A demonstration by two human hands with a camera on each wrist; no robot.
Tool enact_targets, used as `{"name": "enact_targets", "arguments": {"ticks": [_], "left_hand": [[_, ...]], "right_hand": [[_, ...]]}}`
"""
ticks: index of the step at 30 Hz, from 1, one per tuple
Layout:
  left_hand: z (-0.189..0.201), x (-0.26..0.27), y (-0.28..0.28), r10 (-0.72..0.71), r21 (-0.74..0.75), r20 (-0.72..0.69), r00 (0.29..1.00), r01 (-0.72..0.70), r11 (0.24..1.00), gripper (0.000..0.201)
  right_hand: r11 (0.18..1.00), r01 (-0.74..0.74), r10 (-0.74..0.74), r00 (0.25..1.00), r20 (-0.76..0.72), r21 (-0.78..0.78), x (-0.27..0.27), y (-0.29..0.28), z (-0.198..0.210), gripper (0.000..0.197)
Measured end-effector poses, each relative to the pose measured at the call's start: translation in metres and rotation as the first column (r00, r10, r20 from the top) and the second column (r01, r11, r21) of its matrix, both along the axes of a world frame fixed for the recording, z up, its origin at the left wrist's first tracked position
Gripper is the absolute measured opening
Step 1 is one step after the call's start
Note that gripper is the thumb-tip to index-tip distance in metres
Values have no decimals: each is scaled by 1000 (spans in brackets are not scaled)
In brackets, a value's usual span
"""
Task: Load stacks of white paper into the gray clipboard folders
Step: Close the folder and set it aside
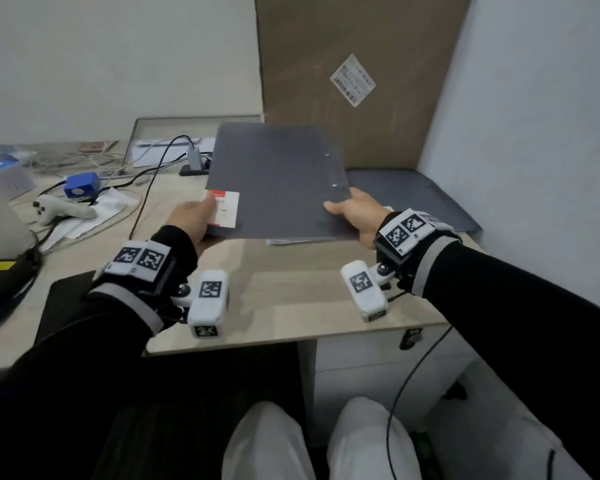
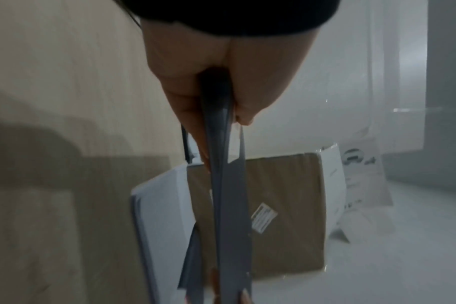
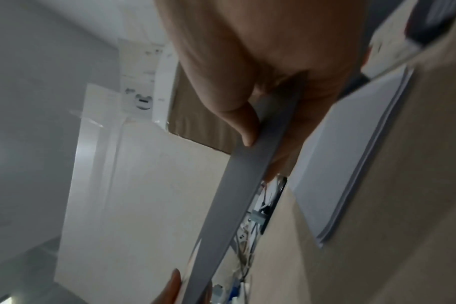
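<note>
A closed gray clipboard folder (image 1: 278, 181) is held above the desk between both hands. My left hand (image 1: 193, 220) grips its near left corner, thumb on the red and white label (image 1: 227, 209). My right hand (image 1: 355, 213) grips the near right edge, thumb on top. In the left wrist view the folder (image 2: 221, 164) runs edge-on out of my left hand (image 2: 216, 82). The right wrist view shows my thumb pressed on the folder (image 3: 237, 185), fingers beneath. A stack of white paper (image 3: 351, 156) lies on the desk below, its edge (image 1: 288, 241) peeking out under the folder. A second gray folder (image 1: 413, 199) lies flat at the right.
A large brown cardboard sheet (image 1: 354, 81) leans on the wall behind. Cables (image 1: 146, 174), a blue box (image 1: 81, 186), a white controller (image 1: 61, 210) and a black device (image 1: 4, 278) crowd the desk's left side. The desk's front edge (image 1: 291, 337) lies close to my wrists.
</note>
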State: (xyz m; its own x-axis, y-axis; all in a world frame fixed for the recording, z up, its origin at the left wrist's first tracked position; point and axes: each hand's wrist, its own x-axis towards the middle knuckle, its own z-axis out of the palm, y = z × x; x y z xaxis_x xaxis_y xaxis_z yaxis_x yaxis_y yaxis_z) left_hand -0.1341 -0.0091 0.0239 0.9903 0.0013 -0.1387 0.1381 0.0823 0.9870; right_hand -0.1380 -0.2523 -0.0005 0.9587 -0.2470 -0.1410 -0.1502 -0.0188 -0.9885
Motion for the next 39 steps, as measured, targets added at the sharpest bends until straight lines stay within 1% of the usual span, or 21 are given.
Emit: {"name": "enact_targets", "arguments": {"ticks": [2, 4, 6, 8, 10, 12, 14, 18, 21, 22, 24, 25, 26, 28, 29, 30, 31, 32, 34, 37, 39], "left_hand": [[-14, -13, -19, -91, 2, -43, 995, 91, 996, 26], [-29, -22, -36, -225, 8, -111, 968, 227, 974, 21], [-43, -31, -54, -364, 52, -187, 912, 379, 924, 18], [-52, -43, -74, -445, 190, -242, 862, 492, 850, 22], [-56, -55, -95, -462, 385, -284, 840, 541, 748, 29], [-60, -66, -114, -476, 550, -338, 812, 581, 600, 34], [-60, -75, -126, -487, 664, -387, 783, 603, 443, 42], [-58, -88, -136, -506, 812, -384, 772, 544, 213, 46], [-55, -94, -138, -569, 886, -381, 729, 463, 0, 46], [-50, -99, -139, -582, 894, -382, 717, 446, -38, 44], [-39, -103, -139, -608, 916, -353, 711, 395, -70, 46], [-33, -102, -139, -612, 933, -308, 729, 357, -44, 51], [-27, -99, -140, -610, 947, -224, 760, 317, 47, 54], [-10, -93, -142, -558, 884, -43, 829, 292, 365, 53], [2, -91, -145, -535, 791, 3, 845, 325, 518, 53], [14, -91, -146, -526, 660, 9, 850, 390, 642, 53], [25, -91, -147, -535, 521, -9, 845, 460, 719, 57], [39, -93, -147, -552, 407, -34, 833, 516, 754, 67], [59, -96, -138, -595, 258, -63, 801, 589, 766, 77], [72, -96, -117, -666, 254, -59, 744, 656, 711, 48], [73, -92, -100, -630, 237, -40, 775, 620, 748, 28]], "right_hand": [[991, 68, -65, 997, 29, -119, -20, -22, -5, 34], [974, 118, -111, 993, 46, -194, -46, -49, -8, 37], [969, 128, -122, 992, 39, -212, -74, -79, -13, 45], [951, 141, -145, 989, 5, -276, -99, -109, -21, 50], [918, 162, -185, 982, -27, -362, -114, -136, -34, 56], [906, 156, -199, 977, -70, -393, -128, -151, -41, 58], [881, 120, -183, 978, -96, -458, -142, -153, -38, 53], [858, 6, -115, 977, -180, -514, -157, -156, -26, 53], [846, -48, -71, 977, -200, -531, -159, -162, -10, 50], [855, -59, -49, 980, -193, -516, -161, -162, -2, 49], [931, -65, 13, 989, -147, -359, -168, -156, 16, 46], [961, -98, 67, 990, -124, -257, -171, -153, 25, 45], [977, -128, 113, 989, -94, -171, -173, -151, 31, 46], [976, -214, 213, 977, -17, -41, -175, -137, 48, 46], [966, -257, 257, 966, 22, 5, -174, -129, 55, 44], [954, -298, 295, 954, 48, 43, -172, -118, 62, 42], [940, -331, 326, 943, 66, 77, -170, -106, 66, 39], [928, -358, 351, 933, 75, 104, -167, -93, 69, 35], [902, -414, 404, 909, 100, 123, -161, -65, 71, 32], [877, -477, 470, 876, 112, 51, -145, -26, 65, 46], [880, -474, 474, 875, 102, -21, -137, -7, 60, 52]]}}
